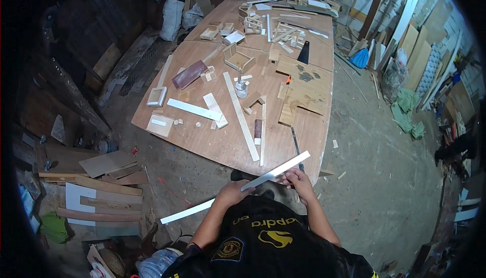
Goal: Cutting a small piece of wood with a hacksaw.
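A long white strip (276, 170) slants across in front of my body, its far end raised to the right over the table's near edge. My left hand (234, 193) is closed around it near its middle, and the rest runs down past my left forearm. Beside the strip's near edge, the fingers of my right hand (299, 183) are curled together; whether they pinch the strip or something small is hard to make out. Just beyond that hand, a dark narrow tool (295, 141) lies on the wooden table (228, 149), partly hidden behind the strip.
On the table lie pale strips (240, 116), a glue-smeared jar (241, 90), a stained board (306, 83), a handsaw (304, 54) and a small open wooden box (238, 58). Board offcuts (104, 202) are piled at the lower left. Planks (412, 45) lean against the right wall.
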A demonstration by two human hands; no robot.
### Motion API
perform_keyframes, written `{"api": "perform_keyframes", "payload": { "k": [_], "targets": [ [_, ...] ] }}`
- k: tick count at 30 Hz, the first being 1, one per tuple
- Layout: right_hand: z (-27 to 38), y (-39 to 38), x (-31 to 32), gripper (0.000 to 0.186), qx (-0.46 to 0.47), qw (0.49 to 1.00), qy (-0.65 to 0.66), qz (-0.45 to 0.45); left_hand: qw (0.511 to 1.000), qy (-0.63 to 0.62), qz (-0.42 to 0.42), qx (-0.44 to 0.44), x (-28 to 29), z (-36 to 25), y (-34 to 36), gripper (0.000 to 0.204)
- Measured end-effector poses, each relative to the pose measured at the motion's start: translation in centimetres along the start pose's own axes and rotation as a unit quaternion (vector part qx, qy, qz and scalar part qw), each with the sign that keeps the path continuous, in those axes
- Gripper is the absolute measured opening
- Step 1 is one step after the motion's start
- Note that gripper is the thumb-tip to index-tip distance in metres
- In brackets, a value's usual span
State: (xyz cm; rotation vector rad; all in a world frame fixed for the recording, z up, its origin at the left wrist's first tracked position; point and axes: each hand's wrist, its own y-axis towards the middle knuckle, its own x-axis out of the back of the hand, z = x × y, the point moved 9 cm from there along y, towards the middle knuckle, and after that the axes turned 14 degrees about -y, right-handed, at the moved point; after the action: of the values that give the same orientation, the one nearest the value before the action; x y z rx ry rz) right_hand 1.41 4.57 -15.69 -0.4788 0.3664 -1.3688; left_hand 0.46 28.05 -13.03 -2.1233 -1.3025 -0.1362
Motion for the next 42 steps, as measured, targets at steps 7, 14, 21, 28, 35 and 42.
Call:
{"api": "perform_keyframes", "payload": {
  "k": [7, 14, 21, 28, 35, 42],
  "targets": [
    [0.6, 3.2, -1.3, 0.029, 0.045, 0.980, -0.190, -0.041, 0.999, -0.039, -0.006, 0.025, 3.2, 2.1, -0.1, 0.041],
    [3.8, 6.2, -3.5, 0.041, 0.069, 0.962, -0.263, -0.032, 0.992, 0.016, -0.122, -0.042, 8.7, 4.2, 0.7, 0.043],
    [9.1, 9.2, -7.9, 0.031, 0.022, 0.998, -0.053, 0.025, 0.987, -0.120, -0.084, -0.063, 13.5, 3.9, 0.9, 0.041],
    [12.2, 12.0, -11.1, 0.019, 0.042, 0.998, -0.044, 0.028, 0.968, -0.166, -0.108, -0.156, 17.5, 4.7, 2.0, 0.035],
    [15.1, 13.2, -13.1, 0.019, 0.077, 0.997, -0.029, 0.003, 0.969, -0.169, -0.114, -0.137, 20.0, 3.7, 2.0, 0.035],
    [16.8, 14.3, -13.9, 0.019, 0.125, 0.992, -0.015, -0.013, 0.970, -0.169, -0.117, -0.127, 21.2, 3.2, 2.4, 0.035]
  ]
}}
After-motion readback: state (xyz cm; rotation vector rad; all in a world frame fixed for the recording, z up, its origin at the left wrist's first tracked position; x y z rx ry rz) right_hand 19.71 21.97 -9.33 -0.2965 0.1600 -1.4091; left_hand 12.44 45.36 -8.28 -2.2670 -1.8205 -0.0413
